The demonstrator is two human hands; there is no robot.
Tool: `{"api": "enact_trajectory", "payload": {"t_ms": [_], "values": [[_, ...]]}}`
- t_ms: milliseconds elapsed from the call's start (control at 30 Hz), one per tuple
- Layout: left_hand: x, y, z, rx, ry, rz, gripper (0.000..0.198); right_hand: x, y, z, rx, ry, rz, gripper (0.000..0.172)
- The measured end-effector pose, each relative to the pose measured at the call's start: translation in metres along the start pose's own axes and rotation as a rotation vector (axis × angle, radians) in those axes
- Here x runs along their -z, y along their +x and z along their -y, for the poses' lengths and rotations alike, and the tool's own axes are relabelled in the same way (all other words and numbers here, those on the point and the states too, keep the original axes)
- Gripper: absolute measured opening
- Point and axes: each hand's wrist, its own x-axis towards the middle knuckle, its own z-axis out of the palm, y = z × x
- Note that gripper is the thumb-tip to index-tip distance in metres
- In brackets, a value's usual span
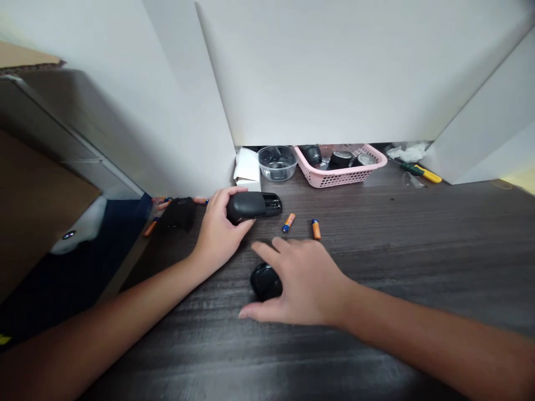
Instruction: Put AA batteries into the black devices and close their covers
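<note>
My left hand [221, 223] is closed around a black rounded oblong device [248, 206]. An uncovered battery compartment with metal contacts shows at its right end. Nearer to me, my right hand [303, 278] is over a glossy black rounded piece [265, 282], with thumb and fingers apart. The hand hides part of that piece, and I cannot tell whether they touch. Between the device and the right hand's far side lies an orange and blue battery [288, 223]. A second battery [316, 229] lies just to its right.
At the back stand a white box [247, 167], a clear round tub [278, 167] and a pink basket [340, 178] with black round items. A green and yellow tool [422, 171] lies at the back right. More batteries [151, 225] and a black item [178, 213] sit at the left edge.
</note>
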Motion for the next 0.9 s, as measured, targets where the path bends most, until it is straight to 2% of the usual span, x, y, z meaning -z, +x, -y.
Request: {"api": "enact_trajectory", "payload": {"t_ms": [67,133,200,267,333,433,500,600,667,900], "values": [[0.000,0.000,-0.001,0.008,-0.020,0.011,0.049,-0.002,-0.003,0.013,0.029,-0.072,0.074,0.053],[-0.001,-0.001,-0.001,0.036,-0.070,0.025,0.050,-0.001,-0.003,0.014,0.070,-0.108,0.101,0.029],[-0.001,-0.002,-0.001,0.067,-0.146,0.030,0.052,0.004,-0.001,0.004,0.096,-0.073,0.062,0.023],[-0.002,-0.003,-0.002,0.092,-0.224,0.029,0.051,0.011,0.003,-0.015,0.092,0.039,-0.070,0.028],[-0.002,-0.004,-0.003,0.109,-0.274,0.041,0.049,0.017,0.007,-0.038,0.047,0.202,-0.272,0.035],[-0.001,-0.007,-0.007,0.105,-0.298,0.090,0.045,0.019,0.017,-0.072,-0.118,0.510,-0.583,0.032],[0.000,-0.008,-0.008,0.086,-0.297,0.127,0.045,0.013,0.024,-0.088,-0.188,0.759,-0.667,0.028],[0.000,-0.009,-0.008,0.078,-0.295,0.163,0.045,0.002,0.030,-0.096,-0.196,1.033,-0.573,0.033],[-0.002,-0.008,-0.007,0.097,-0.320,0.162,0.044,-0.003,0.030,-0.092,-0.165,1.095,-0.481,0.033],[-0.006,-0.005,-0.003,0.193,-0.386,0.131,0.039,0.001,0.022,-0.077,-0.001,0.989,-0.241,0.031]]}}
